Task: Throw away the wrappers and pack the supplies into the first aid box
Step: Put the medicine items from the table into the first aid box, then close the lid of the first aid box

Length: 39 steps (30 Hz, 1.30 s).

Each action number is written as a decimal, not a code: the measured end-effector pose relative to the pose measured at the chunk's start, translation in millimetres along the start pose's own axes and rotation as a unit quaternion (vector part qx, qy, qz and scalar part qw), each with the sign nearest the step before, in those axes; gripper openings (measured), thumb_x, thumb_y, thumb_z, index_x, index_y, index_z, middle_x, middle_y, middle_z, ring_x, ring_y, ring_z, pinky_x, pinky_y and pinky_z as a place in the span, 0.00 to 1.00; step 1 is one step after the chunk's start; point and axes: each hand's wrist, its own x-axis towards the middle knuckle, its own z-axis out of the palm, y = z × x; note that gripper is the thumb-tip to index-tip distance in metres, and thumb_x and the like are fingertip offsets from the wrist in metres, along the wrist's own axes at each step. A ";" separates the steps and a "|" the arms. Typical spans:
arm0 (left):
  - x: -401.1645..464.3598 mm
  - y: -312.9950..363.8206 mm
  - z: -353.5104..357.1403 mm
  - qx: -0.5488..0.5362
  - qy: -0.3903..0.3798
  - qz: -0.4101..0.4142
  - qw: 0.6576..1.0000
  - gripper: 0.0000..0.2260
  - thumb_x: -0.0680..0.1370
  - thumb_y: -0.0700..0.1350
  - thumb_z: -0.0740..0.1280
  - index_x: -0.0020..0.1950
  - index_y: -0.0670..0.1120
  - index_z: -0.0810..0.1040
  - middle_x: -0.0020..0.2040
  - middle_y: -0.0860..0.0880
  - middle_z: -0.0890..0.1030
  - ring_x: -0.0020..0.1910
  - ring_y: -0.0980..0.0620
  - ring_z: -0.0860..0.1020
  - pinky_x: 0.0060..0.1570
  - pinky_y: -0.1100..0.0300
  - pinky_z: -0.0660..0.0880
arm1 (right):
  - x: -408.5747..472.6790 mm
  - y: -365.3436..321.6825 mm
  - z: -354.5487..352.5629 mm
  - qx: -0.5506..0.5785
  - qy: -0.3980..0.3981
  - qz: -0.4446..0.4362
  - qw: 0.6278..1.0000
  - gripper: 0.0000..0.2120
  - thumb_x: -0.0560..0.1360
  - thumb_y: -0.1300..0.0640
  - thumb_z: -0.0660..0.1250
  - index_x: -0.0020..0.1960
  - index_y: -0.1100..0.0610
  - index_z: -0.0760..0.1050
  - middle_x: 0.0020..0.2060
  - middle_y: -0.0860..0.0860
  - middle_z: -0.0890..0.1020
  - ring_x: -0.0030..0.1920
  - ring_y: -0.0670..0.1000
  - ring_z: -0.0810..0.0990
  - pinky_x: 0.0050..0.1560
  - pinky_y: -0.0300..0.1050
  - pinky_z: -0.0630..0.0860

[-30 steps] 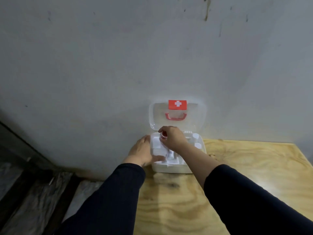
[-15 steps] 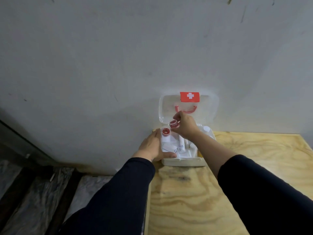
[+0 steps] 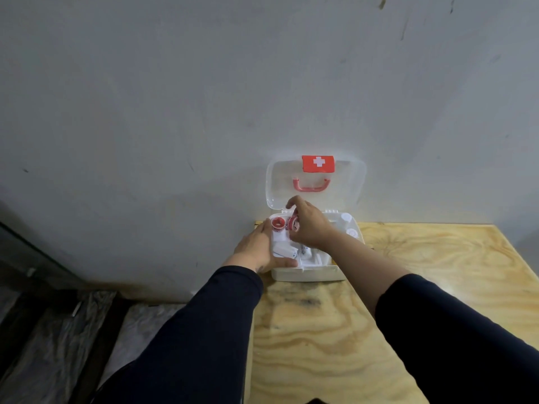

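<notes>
A white first aid box (image 3: 309,274) stands open at the table's far left corner, its clear lid (image 3: 344,193) with a red cross label and red handle leaning on the wall. My right hand (image 3: 312,228) hovers over the box's left rear part and grips a red tape roll (image 3: 294,223) on edge. A second red roll (image 3: 277,223) lies flat in the back left compartment. My left hand (image 3: 258,249) holds the box's left side, thumb on the front rim. White bandage rolls (image 3: 284,252) and a tube (image 3: 304,252) lie inside.
The plywood table (image 3: 379,316) runs to the right and toward me; its left edge drops to a dark floor with plastic sheeting (image 3: 58,339). A grey wall (image 3: 204,112) rises directly behind the box. White round caps (image 3: 351,232) sit in the box's right side.
My right hand rose from the box with a red roll half a second ago and has now come back down beside the other roll. My left hand stays on the box's left side.
</notes>
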 end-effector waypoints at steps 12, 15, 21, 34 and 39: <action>-2.0 0.6 -0.9 0.020 -0.005 -0.003 1.000 0.51 0.57 0.69 0.75 0.73 0.54 0.57 0.71 0.52 0.67 0.67 0.45 0.71 0.64 0.47 0.71 | -4.3 1.3 4.5 -0.079 -0.026 0.002 0.997 0.17 0.74 0.59 0.66 0.63 0.55 0.74 0.57 0.56 0.81 0.57 0.57 0.78 0.58 0.50 0.76; -2.7 1.5 -1.5 0.028 -0.004 -0.005 1.000 0.51 0.57 0.69 0.74 0.73 0.54 0.57 0.70 0.51 0.68 0.66 0.45 0.71 0.64 0.47 0.71 | -6.8 0.4 0.3 -0.078 -0.027 -0.004 0.997 0.20 0.74 0.58 0.68 0.65 0.56 0.74 0.61 0.56 0.79 0.61 0.56 0.76 0.63 0.49 0.74; 2.6 12.9 -26.8 0.038 0.041 -0.037 0.998 0.53 0.65 0.67 0.70 0.78 0.46 0.46 0.79 0.46 0.54 0.75 0.42 0.60 0.71 0.45 0.63 | -13.9 8.6 -21.5 -0.047 0.062 -0.013 0.997 0.14 0.74 0.57 0.69 0.60 0.55 0.77 0.59 0.53 0.80 0.58 0.53 0.77 0.60 0.48 0.74; 33.7 58.5 -78.2 -0.082 0.157 -0.026 0.984 0.30 0.80 0.62 0.47 0.77 0.45 0.55 0.77 0.45 0.61 0.75 0.45 0.62 0.71 0.50 0.60 | 11.1 27.0 -83.5 -0.110 0.229 0.014 0.967 0.27 0.73 0.54 0.69 0.71 0.51 0.66 0.67 0.52 0.72 0.68 0.55 0.69 0.68 0.50 0.64; 28.6 58.2 -70.6 -0.109 0.175 -0.026 0.978 0.30 0.80 0.62 0.47 0.76 0.46 0.58 0.76 0.46 0.63 0.74 0.46 0.63 0.72 0.50 0.61 | 8.5 23.8 -82.4 -0.146 0.267 -0.025 0.952 0.18 0.78 0.53 0.63 0.67 0.52 0.72 0.61 0.53 0.79 0.63 0.57 0.73 0.63 0.52 0.67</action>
